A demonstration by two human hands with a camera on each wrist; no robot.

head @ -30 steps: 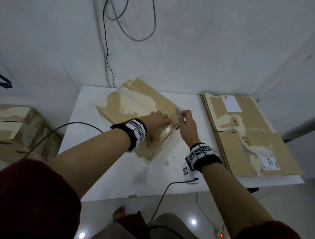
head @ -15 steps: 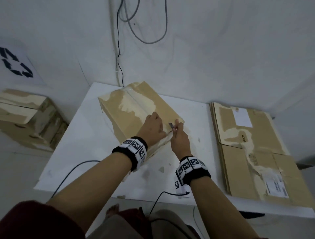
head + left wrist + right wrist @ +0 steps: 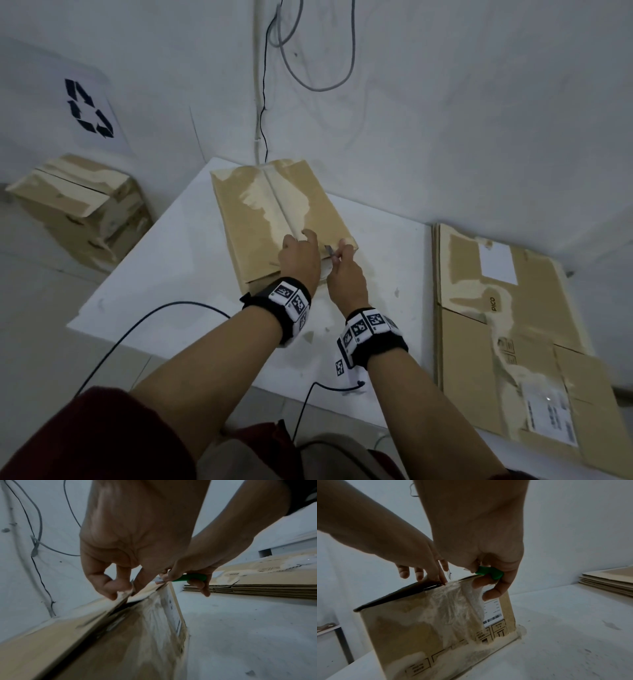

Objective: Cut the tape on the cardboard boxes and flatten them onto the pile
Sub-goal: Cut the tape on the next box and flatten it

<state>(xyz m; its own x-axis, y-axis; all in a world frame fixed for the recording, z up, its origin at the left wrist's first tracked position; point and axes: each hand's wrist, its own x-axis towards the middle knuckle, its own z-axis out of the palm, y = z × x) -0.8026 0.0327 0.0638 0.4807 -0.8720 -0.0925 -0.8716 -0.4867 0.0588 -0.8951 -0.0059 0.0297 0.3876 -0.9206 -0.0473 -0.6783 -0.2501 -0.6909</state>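
A taped brown cardboard box (image 3: 267, 212) stands on the white table (image 3: 164, 267). My left hand (image 3: 305, 240) is at the near end of its top and pinches the torn edge of a top flap (image 3: 123, 593), which is lifted a little off a dark gap. Just to its right, my right hand (image 3: 342, 250) grips a green-handled cutter (image 3: 488, 572), its blade (image 3: 329, 250) at the box's near top edge, above crumpled clear tape (image 3: 453, 601). The pile of flattened boxes (image 3: 507, 308) lies on the table's right side.
Another worn box (image 3: 82, 205) sits low at the left, under a recycling sign (image 3: 89, 109). Cables (image 3: 263, 102) hang on the wall behind the table. A black cable (image 3: 144, 318) crosses the table's near left edge. A shipping label (image 3: 493, 612) is on the box's near face.
My left hand went from lying flat on the box top to pinching the flap at the near edge. The right hand with the cutter stays close beside it. The box now faces me more squarely.
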